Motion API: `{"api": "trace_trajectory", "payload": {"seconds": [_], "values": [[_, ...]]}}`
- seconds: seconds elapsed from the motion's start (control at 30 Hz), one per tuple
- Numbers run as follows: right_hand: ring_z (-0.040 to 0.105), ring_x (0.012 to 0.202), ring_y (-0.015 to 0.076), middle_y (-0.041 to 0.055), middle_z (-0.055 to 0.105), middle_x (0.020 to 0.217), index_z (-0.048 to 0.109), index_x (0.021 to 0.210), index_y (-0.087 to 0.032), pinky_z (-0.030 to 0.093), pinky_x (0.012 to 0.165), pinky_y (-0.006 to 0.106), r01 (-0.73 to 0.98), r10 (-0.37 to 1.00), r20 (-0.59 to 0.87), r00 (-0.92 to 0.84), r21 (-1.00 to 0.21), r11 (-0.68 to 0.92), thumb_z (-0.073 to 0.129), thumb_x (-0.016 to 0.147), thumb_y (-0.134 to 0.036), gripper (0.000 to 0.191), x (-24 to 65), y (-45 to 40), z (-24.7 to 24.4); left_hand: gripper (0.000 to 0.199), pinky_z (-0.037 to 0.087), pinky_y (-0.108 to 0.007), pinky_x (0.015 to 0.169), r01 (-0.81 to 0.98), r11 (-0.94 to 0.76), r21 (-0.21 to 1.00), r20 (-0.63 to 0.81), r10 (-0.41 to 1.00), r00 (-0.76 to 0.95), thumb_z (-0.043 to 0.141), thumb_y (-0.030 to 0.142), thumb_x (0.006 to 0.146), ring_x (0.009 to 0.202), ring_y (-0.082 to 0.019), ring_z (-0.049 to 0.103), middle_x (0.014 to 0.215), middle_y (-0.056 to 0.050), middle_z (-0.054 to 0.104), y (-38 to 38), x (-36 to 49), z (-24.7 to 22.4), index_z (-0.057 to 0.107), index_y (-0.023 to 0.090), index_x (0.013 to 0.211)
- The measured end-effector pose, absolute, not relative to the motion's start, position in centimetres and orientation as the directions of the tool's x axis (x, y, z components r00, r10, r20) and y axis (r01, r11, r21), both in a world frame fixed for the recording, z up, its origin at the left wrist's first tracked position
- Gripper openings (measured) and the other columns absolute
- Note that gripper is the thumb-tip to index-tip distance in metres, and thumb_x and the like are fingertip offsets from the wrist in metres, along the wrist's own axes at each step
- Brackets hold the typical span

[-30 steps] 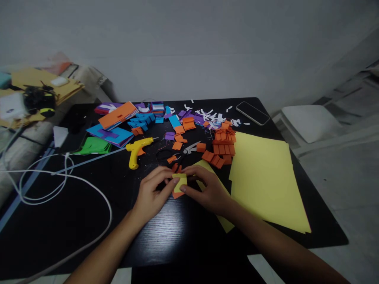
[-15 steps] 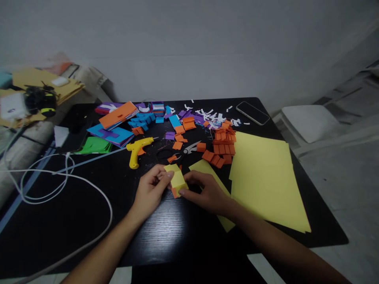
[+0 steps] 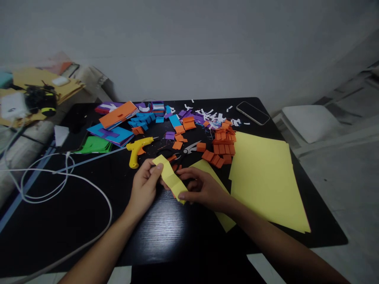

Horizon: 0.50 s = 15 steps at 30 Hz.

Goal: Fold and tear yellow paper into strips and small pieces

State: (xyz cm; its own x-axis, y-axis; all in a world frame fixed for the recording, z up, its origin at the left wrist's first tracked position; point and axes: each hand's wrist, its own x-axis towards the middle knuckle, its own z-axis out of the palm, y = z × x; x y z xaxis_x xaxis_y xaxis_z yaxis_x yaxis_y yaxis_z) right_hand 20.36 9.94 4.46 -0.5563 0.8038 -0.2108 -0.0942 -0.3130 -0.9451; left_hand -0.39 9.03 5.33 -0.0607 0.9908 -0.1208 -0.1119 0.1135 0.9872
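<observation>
A creased yellow paper strip (image 3: 170,177) is held between both hands above the black table. My left hand (image 3: 145,183) pinches its upper left end, the thumb on top. My right hand (image 3: 204,189) grips the lower right end between thumb and fingers. A bit of orange shows under the strip near the right thumb; most of it is hidden. Beyond the hands lie scissors (image 3: 191,148) and a yellow glue gun (image 3: 137,150). Beneath my right hand rests a longer yellow strip (image 3: 226,221).
Large yellow sheets (image 3: 263,181) cover the right side, beside folded orange pieces (image 3: 224,142). A phone (image 3: 253,113) lies at the back right. Blue, green (image 3: 95,144) and purple papers sit back left. A white cable (image 3: 100,193) loops across the left.
The yellow paper, compact before, is now stretched out into a longer creased strip. My left hand has moved slightly left, and the right fingers have shifted along the lower end.
</observation>
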Motion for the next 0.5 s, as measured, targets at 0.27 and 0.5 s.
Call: {"api": "trace_trajectory", "payload": {"seconds": [0.27, 0.5], "values": [[0.071, 0.083, 0.0166, 0.0016, 0.075, 0.093, 0.072, 0.106, -0.019, 0.056, 0.076, 0.029, -0.065, 0.727, -0.183, -0.662, -0.952, -0.299, 0.082, 0.078, -0.022, 0.030, 20.38, 9.77, 5.07, 0.025, 0.047, -0.023, 0.043, -0.184, 0.137, 0.973, -0.165, 0.975, -0.146, 0.068, 0.046, 0.095, 0.044, -0.012, 0.057, 0.065, 0.005, 0.065, 9.35, -1.08, 4.31, 0.057, 0.023, 0.095], [0.060, 0.073, 0.0128, -0.0034, 0.066, 0.082, 0.069, 0.093, -0.018, 0.045, 0.068, 0.024, 0.060, 0.611, -0.196, -0.767, -0.970, -0.235, 0.074, 0.080, -0.015, 0.015, 20.92, 9.95, 5.01, 0.026, 0.048, -0.022, 0.050, -0.238, 0.059, 0.970, -0.134, 0.940, -0.313, 0.072, 0.042, 0.091, 0.048, -0.010, 0.056, 0.068, 0.006, 0.062, 9.77, -0.96, 4.78, 0.056, 0.022, 0.090]]}}
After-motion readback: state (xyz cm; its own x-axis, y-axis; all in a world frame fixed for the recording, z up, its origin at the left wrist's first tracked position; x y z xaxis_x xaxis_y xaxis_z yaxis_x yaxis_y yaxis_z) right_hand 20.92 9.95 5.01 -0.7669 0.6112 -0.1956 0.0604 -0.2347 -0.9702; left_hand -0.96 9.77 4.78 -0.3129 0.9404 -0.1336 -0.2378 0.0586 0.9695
